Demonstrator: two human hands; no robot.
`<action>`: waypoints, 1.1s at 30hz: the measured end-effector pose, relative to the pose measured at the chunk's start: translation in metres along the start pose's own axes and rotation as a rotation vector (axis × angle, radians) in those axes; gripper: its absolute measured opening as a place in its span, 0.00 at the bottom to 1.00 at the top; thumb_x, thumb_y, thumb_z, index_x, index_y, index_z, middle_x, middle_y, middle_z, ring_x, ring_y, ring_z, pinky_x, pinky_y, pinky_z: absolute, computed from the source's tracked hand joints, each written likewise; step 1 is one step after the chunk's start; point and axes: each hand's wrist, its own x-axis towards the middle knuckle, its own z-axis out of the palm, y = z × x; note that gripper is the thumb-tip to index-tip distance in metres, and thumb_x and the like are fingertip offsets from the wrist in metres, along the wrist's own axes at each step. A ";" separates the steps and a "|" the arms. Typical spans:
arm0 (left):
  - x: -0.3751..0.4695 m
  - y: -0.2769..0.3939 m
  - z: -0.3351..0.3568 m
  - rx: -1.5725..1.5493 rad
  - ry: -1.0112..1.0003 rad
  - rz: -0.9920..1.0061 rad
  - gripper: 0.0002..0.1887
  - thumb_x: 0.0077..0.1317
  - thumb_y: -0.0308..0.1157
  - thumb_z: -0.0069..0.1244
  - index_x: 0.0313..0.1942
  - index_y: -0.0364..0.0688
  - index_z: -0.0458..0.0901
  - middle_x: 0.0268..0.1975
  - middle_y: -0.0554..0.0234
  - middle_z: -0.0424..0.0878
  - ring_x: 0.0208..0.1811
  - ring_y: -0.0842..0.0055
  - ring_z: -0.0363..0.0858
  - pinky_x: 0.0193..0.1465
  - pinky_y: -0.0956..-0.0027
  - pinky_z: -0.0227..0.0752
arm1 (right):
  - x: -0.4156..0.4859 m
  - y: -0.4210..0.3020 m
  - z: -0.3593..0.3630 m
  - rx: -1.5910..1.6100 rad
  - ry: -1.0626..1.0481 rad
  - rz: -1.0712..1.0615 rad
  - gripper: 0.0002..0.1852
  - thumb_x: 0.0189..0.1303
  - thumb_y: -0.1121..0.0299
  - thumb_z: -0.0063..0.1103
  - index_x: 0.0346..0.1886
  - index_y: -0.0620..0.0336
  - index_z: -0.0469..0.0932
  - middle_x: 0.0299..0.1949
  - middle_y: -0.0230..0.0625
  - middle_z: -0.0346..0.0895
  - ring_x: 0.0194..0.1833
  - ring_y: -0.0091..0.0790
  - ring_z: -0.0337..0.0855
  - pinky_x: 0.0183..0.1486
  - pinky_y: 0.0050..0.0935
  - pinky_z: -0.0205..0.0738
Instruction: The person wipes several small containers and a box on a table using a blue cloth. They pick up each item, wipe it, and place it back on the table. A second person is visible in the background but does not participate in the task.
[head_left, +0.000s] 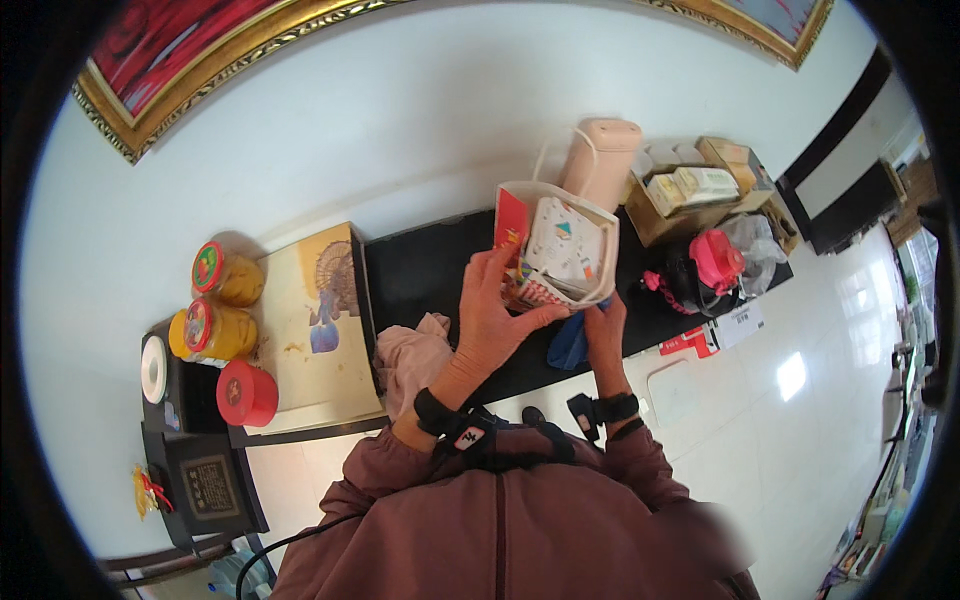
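A white plastic bin (612, 251) is tilted toward me above the black tabletop. In it are a white patterned packet (564, 236), a red packet (511, 217) and other small packets. My left hand (491, 311) grips its near left side, thumb along the front rim. Under the near right corner is my right hand (606, 326), its fingertips partly hidden by the bin. A blue cloth (568, 343) hangs beside that hand, and a bit of blue shows at its fingers. To the left of my left wrist lies a crumpled pink cloth (414, 354).
A pink upright container (604, 161) stands behind the bin. On the right are a cardboard box (652, 214) of cartons and a black-and-pink bottle (712, 262). Jars (225, 330), a red round tub (247, 394) and a picture-topped board (300, 300) occupy the left.
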 end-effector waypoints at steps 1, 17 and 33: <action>-0.001 -0.001 -0.001 0.030 0.021 0.024 0.50 0.43 0.45 0.80 0.66 0.36 0.75 0.55 0.52 0.75 0.55 0.60 0.78 0.56 0.60 0.77 | -0.003 0.004 0.004 0.025 0.084 0.095 0.13 0.63 0.76 0.68 0.50 0.67 0.82 0.39 0.31 0.84 0.40 0.23 0.78 0.47 0.28 0.77; -0.023 -0.005 -0.008 -0.099 0.106 -0.211 0.44 0.50 0.41 0.79 0.63 0.38 0.72 0.58 0.51 0.74 0.54 0.64 0.78 0.53 0.63 0.77 | -0.014 -0.114 0.004 0.307 0.499 -0.204 0.17 0.73 0.64 0.65 0.58 0.63 0.78 0.54 0.44 0.80 0.52 0.38 0.79 0.58 0.38 0.79; 0.013 -0.048 0.016 -0.150 0.183 -0.154 0.55 0.38 0.50 0.80 0.67 0.40 0.72 0.61 0.50 0.79 0.63 0.52 0.75 0.67 0.54 0.69 | -0.031 -0.076 0.016 0.261 0.420 -0.115 0.29 0.72 0.51 0.64 0.67 0.58 0.70 0.63 0.48 0.75 0.58 0.45 0.79 0.58 0.44 0.81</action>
